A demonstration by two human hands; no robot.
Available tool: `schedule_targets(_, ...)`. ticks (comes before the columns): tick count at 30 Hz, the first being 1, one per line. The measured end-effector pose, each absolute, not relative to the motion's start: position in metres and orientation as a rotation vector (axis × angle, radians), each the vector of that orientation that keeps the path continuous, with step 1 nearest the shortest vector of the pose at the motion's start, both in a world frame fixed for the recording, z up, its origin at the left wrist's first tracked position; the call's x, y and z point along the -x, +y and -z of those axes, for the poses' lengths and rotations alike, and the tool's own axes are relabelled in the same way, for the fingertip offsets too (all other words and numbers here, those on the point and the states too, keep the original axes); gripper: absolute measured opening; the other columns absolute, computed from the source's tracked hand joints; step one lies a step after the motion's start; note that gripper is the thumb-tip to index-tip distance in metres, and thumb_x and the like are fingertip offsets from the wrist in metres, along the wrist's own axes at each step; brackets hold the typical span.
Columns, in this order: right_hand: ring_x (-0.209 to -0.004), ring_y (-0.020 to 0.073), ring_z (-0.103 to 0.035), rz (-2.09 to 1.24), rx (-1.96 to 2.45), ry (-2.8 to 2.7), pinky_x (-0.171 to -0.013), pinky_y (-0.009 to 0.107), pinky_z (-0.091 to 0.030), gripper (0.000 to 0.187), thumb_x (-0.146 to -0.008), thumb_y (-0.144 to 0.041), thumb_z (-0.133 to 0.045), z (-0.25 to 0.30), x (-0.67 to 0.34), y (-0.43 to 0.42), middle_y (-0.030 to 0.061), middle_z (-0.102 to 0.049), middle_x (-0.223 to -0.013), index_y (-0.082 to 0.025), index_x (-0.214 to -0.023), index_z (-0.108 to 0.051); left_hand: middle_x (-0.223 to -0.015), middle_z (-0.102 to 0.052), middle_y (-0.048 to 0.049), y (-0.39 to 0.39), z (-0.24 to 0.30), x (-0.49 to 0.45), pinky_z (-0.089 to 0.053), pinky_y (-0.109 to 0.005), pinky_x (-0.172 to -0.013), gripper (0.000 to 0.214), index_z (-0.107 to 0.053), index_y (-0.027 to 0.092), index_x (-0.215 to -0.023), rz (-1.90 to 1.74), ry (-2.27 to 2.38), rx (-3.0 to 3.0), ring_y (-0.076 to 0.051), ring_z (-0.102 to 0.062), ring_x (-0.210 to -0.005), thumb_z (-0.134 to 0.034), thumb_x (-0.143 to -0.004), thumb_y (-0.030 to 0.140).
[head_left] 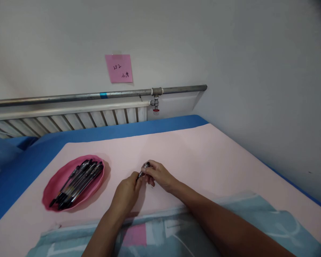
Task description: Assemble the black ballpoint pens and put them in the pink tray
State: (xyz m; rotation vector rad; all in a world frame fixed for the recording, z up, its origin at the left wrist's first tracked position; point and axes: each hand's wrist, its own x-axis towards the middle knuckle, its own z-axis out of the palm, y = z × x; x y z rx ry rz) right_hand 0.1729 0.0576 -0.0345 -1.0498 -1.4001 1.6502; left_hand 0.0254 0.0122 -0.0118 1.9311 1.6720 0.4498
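A dark-tipped pen (143, 170) is held between my two hands, tilted up to the right above the pink table cover. My left hand (127, 191) is closed round its lower end. Near the upper end, the fingers of my right hand (158, 175) pinch it. Much of the pen is hidden by my fingers, so I cannot tell whether its cap is on. To the left of my hands sits a pink scalloped dish (48, 190). Several clear-barrelled pens with black caps (81, 180) lie heaped in it, slanting the same way.
Pale pink sheeting (182, 150) covers the table over a blue layer (160, 125). Close to me lies a blue-green patterned cloth (230, 210). A white radiator (91, 119), a metal pipe (128, 93) and a pink note (119, 68) line the back wall.
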Motion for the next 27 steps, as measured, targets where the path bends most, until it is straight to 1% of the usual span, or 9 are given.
schedule_targets(5, -0.034, 0.0066, -0.044, -1.664, 1.047, -1.358, -0.031, 0.018, -0.031, 0.022, -0.077, -0.037, -0.053, 0.0357, -0.1731, 0.0586, -0.0034, -0.055, -0.051, -0.017, -0.071, -0.047, -0.079, -0.065, -0.0034, 0.0119, 0.0124, -0.0265, -0.032, -0.021, -0.057, 0.022, -0.052, 0.020, -0.092, -0.485, 1.648, -1.920, -0.015, -0.057, -0.067, -0.034, -0.089, 0.031)
schedule_targets(10, -0.036, 0.0078, -0.047, -1.686, 1.051, -1.287, -0.030, 0.018, -0.032, 0.029, -0.080, -0.043, -0.048, 0.0351, -0.1725, 0.0587, -0.0008, -0.057, -0.054, -0.016, -0.070, -0.048, -0.069, -0.062, -0.0018, 0.0109, 0.0087, -0.0271, -0.030, -0.021, -0.054, 0.026, -0.053, 0.020, -0.088, -0.438, 1.683, -1.939, -0.013, -0.053, -0.059, -0.031, -0.090, 0.032)
schedule_targets(14, -0.037, 0.0077, -0.048, -1.667, 1.055, -1.228, -0.030, 0.018, -0.031, 0.034, -0.081, -0.047, -0.044, 0.0346, -0.1712, 0.0578, 0.0006, -0.058, -0.059, -0.015, -0.070, -0.049, -0.068, -0.061, -0.0015, 0.0111, 0.0081, -0.0264, -0.029, -0.021, -0.053, 0.026, -0.053, 0.020, -0.086, -0.412, 1.699, -1.954, -0.013, -0.052, -0.058, -0.031, -0.090, 0.032)
schedule_targets(21, -0.038, 0.0079, -0.048, -1.659, 1.081, -1.281, -0.031, 0.018, -0.032, 0.036, -0.082, -0.048, -0.044, 0.0349, -0.1720, 0.0580, 0.0014, -0.058, -0.057, -0.015, -0.069, -0.051, -0.073, -0.064, -0.0014, 0.0103, 0.0093, -0.0262, -0.032, -0.021, -0.056, 0.023, -0.054, 0.021, -0.096, -0.536, 1.682, -1.917, -0.014, -0.055, -0.063, -0.034, -0.088, 0.032)
schedule_targets(25, -0.036, 0.0080, -0.046, -1.658, 1.081, -1.279, -0.031, 0.018, -0.031, 0.038, -0.083, -0.049, -0.039, 0.0344, -0.1715, 0.0575, 0.0003, -0.056, -0.051, -0.015, -0.069, -0.051, -0.071, -0.064, -0.0009, 0.0107, 0.0085, -0.0266, -0.032, -0.021, -0.056, 0.025, -0.055, 0.021, -0.093, -0.542, 1.656, -1.903, -0.014, -0.056, -0.063, -0.033, -0.089, 0.032)
schedule_targets(27, -0.034, 0.0079, -0.045, -1.649, 1.069, -1.310, -0.031, 0.018, -0.031, 0.032, -0.082, -0.045, -0.043, 0.0342, -0.1713, 0.0571, -0.0019, -0.055, -0.049, -0.016, -0.074, -0.052, -0.074, -0.065, -0.0015, 0.0113, 0.0086, -0.0264, -0.032, -0.021, -0.056, 0.025, -0.055, 0.021, -0.091, -0.543, 1.637, -1.918, -0.014, -0.057, -0.065, -0.032, -0.089, 0.033)
